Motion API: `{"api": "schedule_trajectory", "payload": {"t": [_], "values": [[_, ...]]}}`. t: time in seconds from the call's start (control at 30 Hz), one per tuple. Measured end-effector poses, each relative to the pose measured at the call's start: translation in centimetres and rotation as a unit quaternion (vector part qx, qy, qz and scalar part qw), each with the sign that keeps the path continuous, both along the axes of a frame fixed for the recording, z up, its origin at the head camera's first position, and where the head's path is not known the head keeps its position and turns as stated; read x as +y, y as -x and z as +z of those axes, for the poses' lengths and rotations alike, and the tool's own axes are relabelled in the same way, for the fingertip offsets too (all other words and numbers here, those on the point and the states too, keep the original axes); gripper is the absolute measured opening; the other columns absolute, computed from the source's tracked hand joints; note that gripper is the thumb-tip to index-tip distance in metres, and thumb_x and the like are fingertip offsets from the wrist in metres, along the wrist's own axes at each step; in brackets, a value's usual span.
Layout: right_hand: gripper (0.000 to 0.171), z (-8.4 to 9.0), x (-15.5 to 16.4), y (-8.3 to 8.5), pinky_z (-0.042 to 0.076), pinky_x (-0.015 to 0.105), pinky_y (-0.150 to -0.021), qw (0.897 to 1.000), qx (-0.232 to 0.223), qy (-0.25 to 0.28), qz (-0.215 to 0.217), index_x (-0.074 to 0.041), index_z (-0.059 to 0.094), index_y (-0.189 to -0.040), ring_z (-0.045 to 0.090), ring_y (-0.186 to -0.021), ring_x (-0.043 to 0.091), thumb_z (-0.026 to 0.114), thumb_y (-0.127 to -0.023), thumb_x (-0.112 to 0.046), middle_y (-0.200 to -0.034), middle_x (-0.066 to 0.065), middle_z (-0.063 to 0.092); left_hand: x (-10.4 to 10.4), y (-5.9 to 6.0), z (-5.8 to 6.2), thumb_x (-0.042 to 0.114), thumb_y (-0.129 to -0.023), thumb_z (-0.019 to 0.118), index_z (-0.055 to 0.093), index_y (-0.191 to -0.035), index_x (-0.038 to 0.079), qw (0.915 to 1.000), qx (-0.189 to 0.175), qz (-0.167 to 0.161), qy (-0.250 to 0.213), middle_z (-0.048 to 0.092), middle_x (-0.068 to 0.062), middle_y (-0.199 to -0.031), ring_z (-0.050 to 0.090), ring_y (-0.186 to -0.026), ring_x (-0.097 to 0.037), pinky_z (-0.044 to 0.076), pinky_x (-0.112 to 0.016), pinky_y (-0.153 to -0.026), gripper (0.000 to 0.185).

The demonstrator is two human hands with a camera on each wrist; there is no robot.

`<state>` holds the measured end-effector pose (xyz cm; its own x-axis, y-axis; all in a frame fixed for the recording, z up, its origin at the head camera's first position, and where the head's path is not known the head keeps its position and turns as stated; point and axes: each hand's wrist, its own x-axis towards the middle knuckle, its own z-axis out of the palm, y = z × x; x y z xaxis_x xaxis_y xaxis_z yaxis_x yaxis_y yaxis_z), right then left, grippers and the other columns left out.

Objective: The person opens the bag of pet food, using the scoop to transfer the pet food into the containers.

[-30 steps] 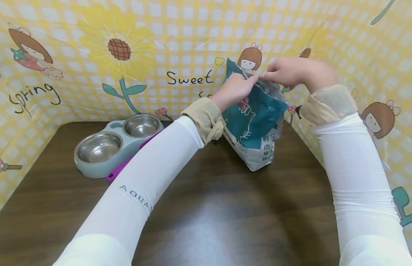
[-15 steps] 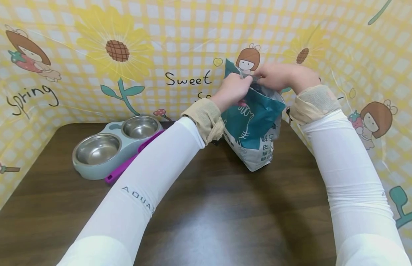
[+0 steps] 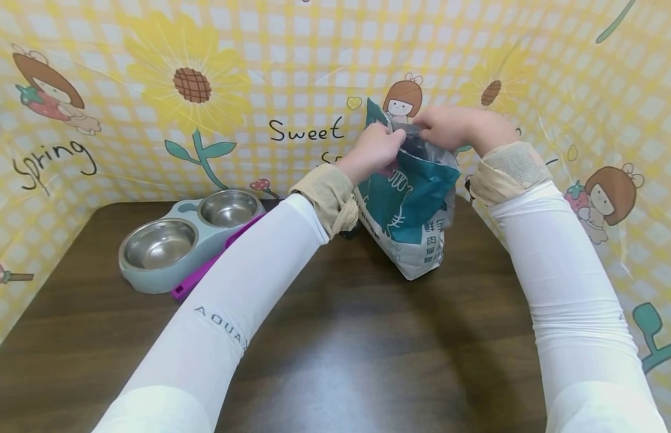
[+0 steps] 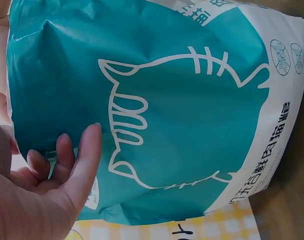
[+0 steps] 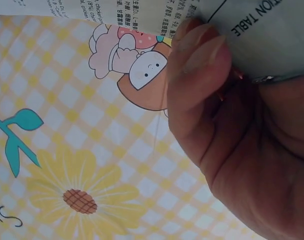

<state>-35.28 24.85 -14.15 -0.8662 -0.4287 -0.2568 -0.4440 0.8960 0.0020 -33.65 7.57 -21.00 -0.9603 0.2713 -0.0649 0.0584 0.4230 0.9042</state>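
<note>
A teal and white cat food bag [image 3: 416, 204] with a cat outline stands upright at the back of the brown table [image 3: 341, 349]. My left hand [image 3: 376, 149] pinches the bag's top edge on its near left side; in the left wrist view its fingers [image 4: 79, 162] curl against the teal front [image 4: 182, 110]. From the right, my right hand [image 3: 449, 126] grips the top rim, and its fingers [image 5: 199, 55] press on the bag's white printed back [image 5: 262, 30]. The bag's mouth is slightly parted between the two hands.
A grey-blue double pet feeder [image 3: 186, 237] with two steel bowls sits at the back left. A purple scoop handle [image 3: 205, 270] lies beside it, partly under my left arm. A yellow checked cartoon sheet [image 3: 205, 90] walls in the table on three sides.
My right hand has moved left and closer to the left hand along the bag's top. The bag has straightened a little and shifted slightly left.
</note>
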Motion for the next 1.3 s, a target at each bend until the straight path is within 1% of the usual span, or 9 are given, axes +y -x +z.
{"api": "schedule_trajectory", "payload": {"t": [0.13,0.27,0.43,0.53,0.73,0.83,0.97,1.23,1.3], "values": [[0.040,0.1,0.0,0.2,0.055,0.041,-0.078,1.000,-0.015,-0.001,-0.022,0.004,0.055,-0.141,0.063,-0.083,0.027,0.030,-0.113,-0.011,-0.111,0.021,0.062,-0.6,-0.2,0.1,0.034,-0.117,0.042,0.058,-0.116,0.008,0.9998,0.002,-0.011,0.013,0.057,-0.006,-0.108,0.071,-0.105,-0.026,0.067,-0.030,-0.083,0.030],[0.042,0.2,0.2,0.4,0.053,0.033,-0.063,0.999,-0.027,0.004,-0.033,0.004,0.053,-0.144,0.059,-0.065,0.019,0.029,-0.111,-0.009,-0.106,0.019,0.063,-1.3,-0.5,0.3,0.034,-0.117,0.040,0.050,-0.102,0.012,0.9994,0.001,-0.030,0.018,0.051,-0.003,-0.098,0.067,-0.097,-0.024,0.067,-0.030,-0.080,0.028],[0.044,0.3,0.4,0.4,0.057,0.032,-0.065,0.999,-0.027,0.001,-0.039,0.005,0.055,-0.143,0.066,-0.068,0.019,0.030,-0.109,-0.007,-0.112,0.022,0.070,-1.8,-0.6,0.2,0.031,-0.116,0.039,0.047,-0.089,0.013,0.9986,0.009,-0.049,0.021,0.052,-0.003,-0.095,0.064,-0.087,-0.021,0.067,-0.030,-0.076,0.033],[0.044,0.4,0.4,0.3,0.060,0.033,-0.068,0.998,-0.029,0.000,-0.049,0.005,0.055,-0.142,0.069,-0.071,0.018,0.029,-0.109,-0.008,-0.115,0.022,0.071,-2.0,-0.7,0.1,0.029,-0.116,0.039,0.050,-0.089,0.011,0.9982,0.008,-0.054,0.026,0.054,-0.004,-0.096,0.064,-0.083,-0.019,0.067,-0.029,-0.075,0.033],[0.048,0.4,0.3,0.2,0.063,0.035,-0.072,0.996,-0.032,-0.008,-0.078,0.009,0.052,-0.146,0.068,-0.081,0.022,0.028,-0.108,-0.006,-0.123,0.025,0.064,-2.5,-0.8,0.4,0.026,-0.116,0.040,0.049,-0.079,0.011,0.9981,-0.011,-0.059,0.018,0.055,-0.006,-0.083,0.064,-0.075,-0.017,0.067,-0.028,-0.075,0.040],[0.047,0.5,0.3,0.2,0.063,0.034,-0.070,0.996,-0.030,-0.010,-0.088,0.010,0.053,-0.144,0.065,-0.078,0.021,0.028,-0.107,-0.005,-0.113,0.023,0.063,-2.7,-1.0,0.6,0.025,-0.116,0.041,0.049,-0.079,0.010,0.9982,-0.019,-0.055,0.016,0.054,-0.006,-0.078,0.063,-0.070,-0.017,0.067,-0.028,-0.075,0.040],[0.044,0.5,0.4,0.3,0.060,0.031,-0.066,0.994,-0.031,0.007,-0.108,0.009,0.056,-0.138,0.062,-0.072,0.018,0.029,-0.106,-0.003,-0.100,0.016,0.062,-3.0,-1.2,1.0,0.025,-0.116,0.040,0.049,-0.089,0.011,0.9977,-0.038,-0.048,0.029,0.053,-0.006,-0.078,0.063,-0.068,-0.016,0.067,-0.027,-0.076,0.032],[0.043,0.6,0.2,0.1,0.056,0.029,-0.062,0.991,-0.036,0.000,-0.125,0.012,0.055,-0.137,0.058,-0.069,0.018,0.030,-0.104,0.002,-0.093,0.015,0.059,-3.9,-1.5,1.5,0.023,-0.115,0.039,0.049,-0.101,0.011,0.9962,-0.071,-0.043,0.026,0.050,-0.006,-0.084,0.060,-0.070,-0.016,0.065,-0.024,-0.070,0.021],[0.044,0.7,0.3,0.2,0.053,0.029,-0.061,0.990,-0.038,-0.007,-0.134,0.012,0.054,-0.139,0.055,-0.067,0.018,0.031,-0.102,0.004,-0.098,0.016,0.059,-4.3,-1.6,1.7,0.023,-0.115,0.039,0.048,-0.102,0.011,0.9960,-0.074,-0.038,0.031,0.050,-0.005,-0.083,0.059,-0.069,-0.016,0.064,-0.023,-0.068,0.020]]}}
